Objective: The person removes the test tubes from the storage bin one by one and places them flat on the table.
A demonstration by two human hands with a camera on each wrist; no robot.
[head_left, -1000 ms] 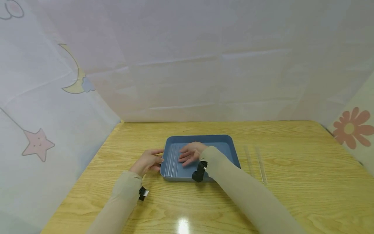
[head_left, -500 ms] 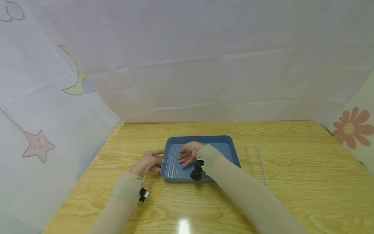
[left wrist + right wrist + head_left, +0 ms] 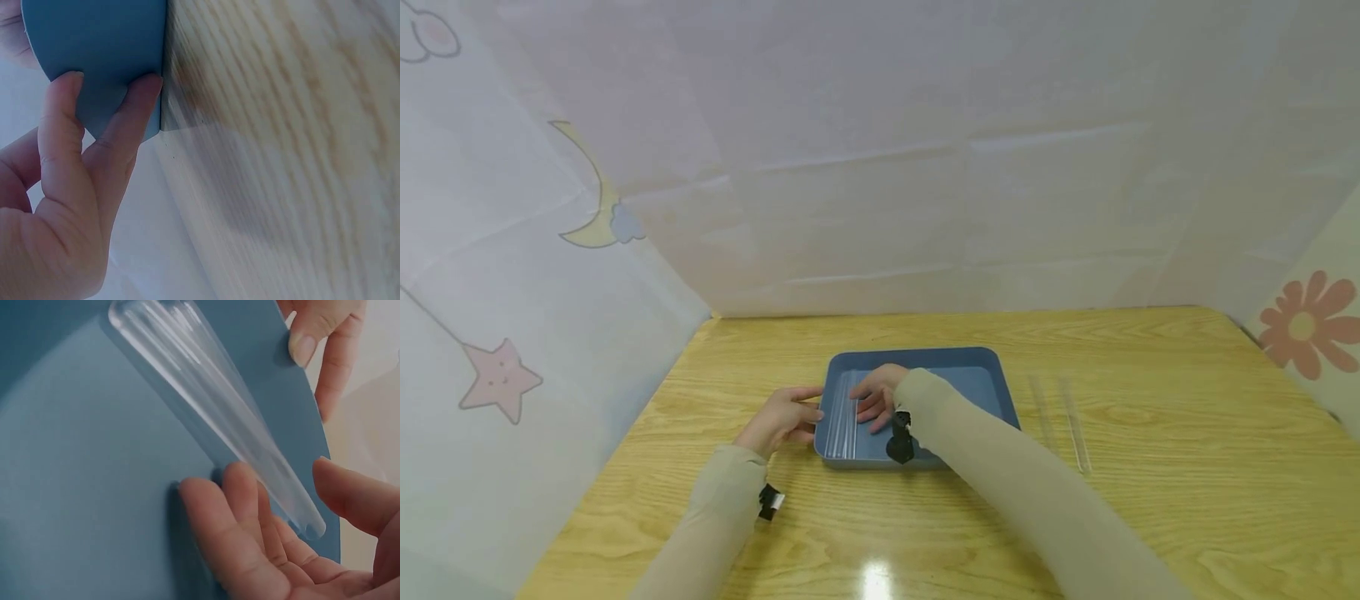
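A shallow blue tray (image 3: pixel 936 454) stands on the wooden table. Several clear tubes with rounded ends (image 3: pixel 841 421) lie side by side in it along the left wall. At that wall, my left hand (image 3: pixel 780 418) touches the outside with fairly straight fingers, one tip at the rim. In the left wrist view two fingertips (image 3: pixel 145 87) press the wall's outer face. My right hand (image 3: pixel 877 398) is inside the tray, just right of the tubes. In the right wrist view its fingers (image 3: pixel 209 503) lie close beside the tubes (image 3: pixel 231 419), and the thumb (image 3: pixel 350 487) stands apart on their other side.
Two more clear strips or tubes (image 3: pixel 1075 425) lie on the wooden table (image 3: pixel 1187 467) right of the tray. A pale printed sheet (image 3: pixel 880 183) hangs behind the table and at both sides.
My right hand has shifted slightly left toward the tubes, its fingers drawing closer to them. My left hand stays at the tray's left wall.
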